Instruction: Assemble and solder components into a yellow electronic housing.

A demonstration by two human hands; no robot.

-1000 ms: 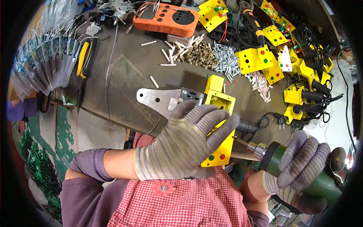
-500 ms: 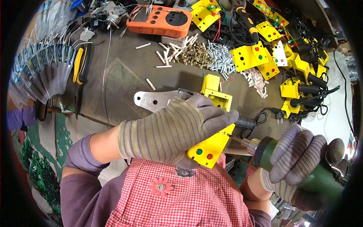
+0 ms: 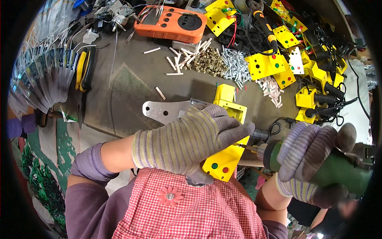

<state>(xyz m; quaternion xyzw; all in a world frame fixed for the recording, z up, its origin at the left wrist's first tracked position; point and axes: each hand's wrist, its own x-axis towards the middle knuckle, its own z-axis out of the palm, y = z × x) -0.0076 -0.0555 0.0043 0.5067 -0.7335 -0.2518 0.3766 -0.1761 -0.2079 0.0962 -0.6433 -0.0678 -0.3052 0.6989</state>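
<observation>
My left hand [image 3: 185, 139], in a striped knit glove, is wrapped round a yellow metal housing [image 3: 225, 159] with a green and a red light on its face. My right hand [image 3: 304, 153], gloved too, grips a green power drill [image 3: 346, 173]. From its chuck [image 3: 260, 152] a thin bit [image 3: 248, 147] points left, its tip at the housing's right edge. A silver metal plate [image 3: 161, 111] with round holes sticks out beyond my left hand's fingers. Beside the housing's right side is a black cylindrical part [image 3: 260, 134]. My left palm hides part of the housing.
Piles of brass-coloured fittings [image 3: 209, 63], silver screws [image 3: 236, 65] and pale sticks [image 3: 271, 91] lie beyond the housing. An orange meter [image 3: 171, 24] sits behind. Pliers [image 3: 84, 71] and clear strips [image 3: 43, 75] lie left, corded yellow housings [image 3: 306, 97] right. Another person's arm [image 3: 319, 218] shows lower right.
The drill has tilted closer to level, its rear end rising with my right hand. My left hand and the housing have shifted slightly right. Another person has come into view at lower right.
</observation>
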